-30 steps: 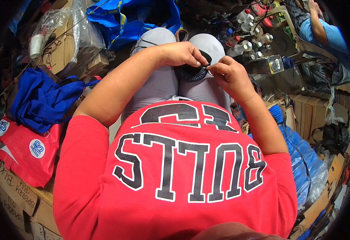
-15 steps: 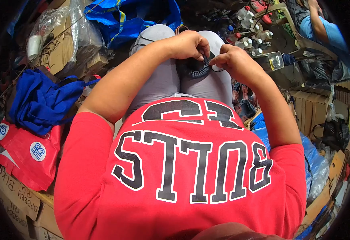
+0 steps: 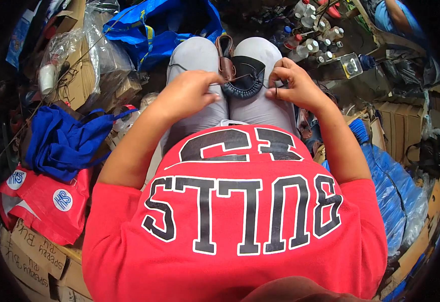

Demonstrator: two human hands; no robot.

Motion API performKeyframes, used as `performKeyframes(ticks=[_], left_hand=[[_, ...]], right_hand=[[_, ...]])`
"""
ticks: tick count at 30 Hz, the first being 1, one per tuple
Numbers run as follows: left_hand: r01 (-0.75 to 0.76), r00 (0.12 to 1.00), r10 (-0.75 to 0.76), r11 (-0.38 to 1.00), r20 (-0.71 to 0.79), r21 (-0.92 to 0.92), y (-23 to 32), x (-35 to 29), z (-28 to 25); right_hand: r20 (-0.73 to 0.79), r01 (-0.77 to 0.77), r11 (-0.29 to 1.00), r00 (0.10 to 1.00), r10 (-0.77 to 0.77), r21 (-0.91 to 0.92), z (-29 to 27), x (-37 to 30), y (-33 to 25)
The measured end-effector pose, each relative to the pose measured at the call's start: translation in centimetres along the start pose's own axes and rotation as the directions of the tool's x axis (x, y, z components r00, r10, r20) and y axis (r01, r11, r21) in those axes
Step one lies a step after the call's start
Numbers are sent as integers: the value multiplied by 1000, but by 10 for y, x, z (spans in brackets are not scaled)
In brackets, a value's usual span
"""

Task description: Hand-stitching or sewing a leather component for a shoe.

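Black gathered piece [image 3: 245,92] on grey trousers [image 3: 194,53], left hand [image 3: 191,91] loosely open, empty; right hand [image 3: 298,86] curled, grip unclear

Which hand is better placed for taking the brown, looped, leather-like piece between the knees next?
Probably the left hand: its thumb and fingers are apart, close to the brown piece. The right hand is farther, beyond the curved, gathered black piece.

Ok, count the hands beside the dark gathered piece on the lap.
2: the left hand is left of the dark gathered piece, over the left leg; the right hand is on its other side, by the right leg. No other hand shows there.
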State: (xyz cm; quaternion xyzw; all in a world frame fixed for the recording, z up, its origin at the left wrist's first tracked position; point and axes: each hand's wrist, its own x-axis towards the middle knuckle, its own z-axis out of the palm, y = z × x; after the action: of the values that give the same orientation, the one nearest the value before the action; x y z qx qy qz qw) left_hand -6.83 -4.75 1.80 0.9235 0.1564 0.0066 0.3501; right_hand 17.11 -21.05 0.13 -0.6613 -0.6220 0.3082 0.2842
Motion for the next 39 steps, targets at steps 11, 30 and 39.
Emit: performKeyframes(ticks=[11,30,39], left_hand=[[-304,918,-90,465,-386,-831,9,43,8],[-25,984,-178,-64,-14,-998,-17,38,-1],[167,911,-107,979,-398,118,-58,-19,-59]], right_hand=[[-284,73,949,959,18,306,2,19,22],[66,-26,-145,960,274,989,9,-1,29],[-206,-337,834,865,458,437,-52,-38,51]])
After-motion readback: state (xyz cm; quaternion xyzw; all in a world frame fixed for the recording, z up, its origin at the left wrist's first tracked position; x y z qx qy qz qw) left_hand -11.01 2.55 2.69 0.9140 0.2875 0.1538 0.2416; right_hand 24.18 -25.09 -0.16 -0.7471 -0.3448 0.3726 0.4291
